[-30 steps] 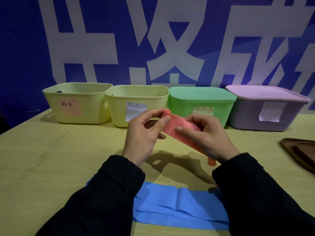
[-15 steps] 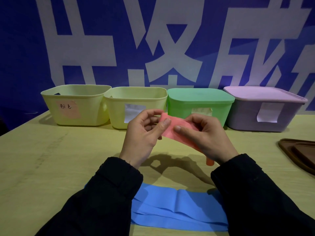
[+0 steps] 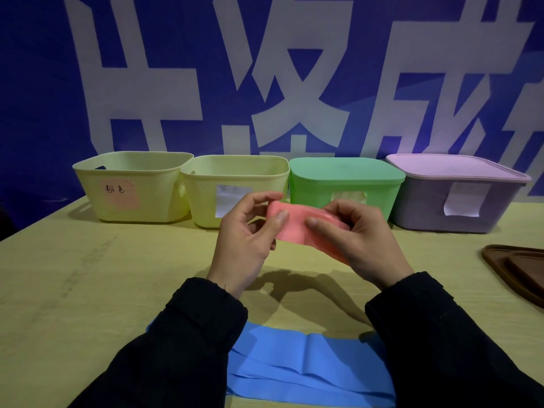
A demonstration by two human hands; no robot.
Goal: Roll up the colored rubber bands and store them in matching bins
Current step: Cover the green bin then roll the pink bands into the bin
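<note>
Place: I sit at a staged demo station.
Evidence: blue banner [image 3: 294, 83] with large characters, labelled bins [image 3: 132, 187] on my wooden table [image 3: 88, 290].

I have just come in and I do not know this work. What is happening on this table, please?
A person in dark sleeves is holding a pink rubber band strip above the wooden table: the left hand and the right hand each pinch it, and it looks partly rolled. A flat blue rubber band lies on the table near the person, not yet rolled. At the back stand four bins: two open yellow bins, a lidded green bin and a lidded purple bin.
</note>
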